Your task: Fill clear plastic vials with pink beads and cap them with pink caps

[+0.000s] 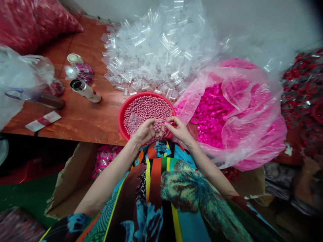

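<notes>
A red bowl [121, 118] full of small pink beads [148, 107] stands at the table's front edge. Over its near right part, my left hand [146, 131] is closed round a small clear container [158, 126] filled with pink beads. My right hand [178, 128] meets it from the right, its fingers pinched on a small bright pink piece [166, 122] at the container's end. Another clear piece [135, 121] lies on the beads at the bowl's left.
Clear plastic tubes [161, 50] are heaped behind the bowl. An open bag [252, 111] of bright pink pieces [212, 114] lies to the right. A steel-mouthed flask [85, 90] and bottle [47, 100] are left. Below the table is a cardboard box [73, 178].
</notes>
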`<control>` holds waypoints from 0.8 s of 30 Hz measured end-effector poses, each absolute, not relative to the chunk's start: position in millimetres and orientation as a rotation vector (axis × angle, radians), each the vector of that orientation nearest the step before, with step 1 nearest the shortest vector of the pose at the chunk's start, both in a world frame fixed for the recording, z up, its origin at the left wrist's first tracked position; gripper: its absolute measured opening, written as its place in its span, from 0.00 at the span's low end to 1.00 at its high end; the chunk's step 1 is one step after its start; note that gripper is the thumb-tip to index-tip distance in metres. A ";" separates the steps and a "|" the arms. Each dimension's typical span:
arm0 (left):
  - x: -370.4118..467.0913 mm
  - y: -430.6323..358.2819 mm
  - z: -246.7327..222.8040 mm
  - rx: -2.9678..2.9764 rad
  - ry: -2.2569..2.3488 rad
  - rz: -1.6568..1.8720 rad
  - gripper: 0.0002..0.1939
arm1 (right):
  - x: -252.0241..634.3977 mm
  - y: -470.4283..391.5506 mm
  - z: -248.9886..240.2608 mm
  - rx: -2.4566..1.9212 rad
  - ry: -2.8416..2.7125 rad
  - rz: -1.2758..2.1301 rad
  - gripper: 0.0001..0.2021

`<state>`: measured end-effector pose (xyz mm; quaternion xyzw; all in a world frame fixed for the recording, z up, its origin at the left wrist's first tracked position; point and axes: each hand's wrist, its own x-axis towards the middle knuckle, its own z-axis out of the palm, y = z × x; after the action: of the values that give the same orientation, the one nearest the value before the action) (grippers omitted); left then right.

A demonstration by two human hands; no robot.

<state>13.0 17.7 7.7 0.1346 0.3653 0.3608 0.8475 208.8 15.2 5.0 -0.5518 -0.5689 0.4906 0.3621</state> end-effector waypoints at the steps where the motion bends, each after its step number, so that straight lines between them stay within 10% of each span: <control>1: 13.8 17.4 9.1 0.300 0.788 0.749 0.13 | 207.0 15.5 3.9 -1.427 -1.375 1.340 0.19; 24: 7.8 5.1 2.5 0.271 0.887 0.682 0.06 | 200.6 11.6 1.3 -1.312 -1.719 1.345 0.17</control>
<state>7.8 5.1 2.5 0.1281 0.4195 0.3227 0.8387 200.6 11.6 1.3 -0.4927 -0.6454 0.5048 0.2931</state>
